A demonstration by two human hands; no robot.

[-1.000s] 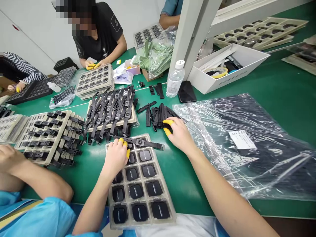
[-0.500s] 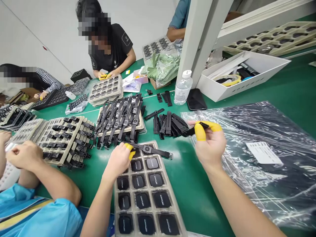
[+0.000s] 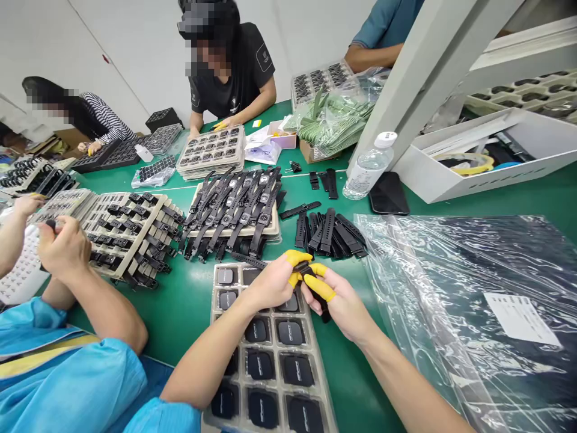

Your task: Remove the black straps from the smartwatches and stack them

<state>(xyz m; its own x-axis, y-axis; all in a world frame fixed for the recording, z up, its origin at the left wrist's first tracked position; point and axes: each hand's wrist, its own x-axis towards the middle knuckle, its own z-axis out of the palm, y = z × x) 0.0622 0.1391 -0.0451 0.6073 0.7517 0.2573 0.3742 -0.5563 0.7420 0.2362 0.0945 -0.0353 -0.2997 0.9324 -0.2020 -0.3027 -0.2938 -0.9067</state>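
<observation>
Over the far end of a tray (image 3: 315, 361), my two hands meet around a black watch strap (image 3: 321, 287). My left hand (image 3: 276, 282), with yellow finger cots, pinches its upper end. My right hand (image 3: 338, 297), in yellow cots too, grips it from the other side, and a dark end hangs below the fingers. Whether a watch body is between my fingers I cannot tell. Square black pieces (image 3: 260, 365) sit in the tray's pockets. A strap (image 3: 249, 260) pokes out from behind my left hand. Beyond lies a heap of loose black straps (image 3: 331, 231).
Watches with straps (image 3: 229, 210) cover a tray ahead. To the right are a plastic-wrapped dark sheet (image 3: 433, 264), a bottle (image 3: 368, 168), a phone (image 3: 388, 193) and a white box (image 3: 433, 180). A co-worker's blue sleeve (image 3: 99, 385) is close on my left.
My right hand has brought a strap leftward from beside the heap to my left hand. My left hand has moved right, off the watch on the tray's far end. The camera view has shifted.
</observation>
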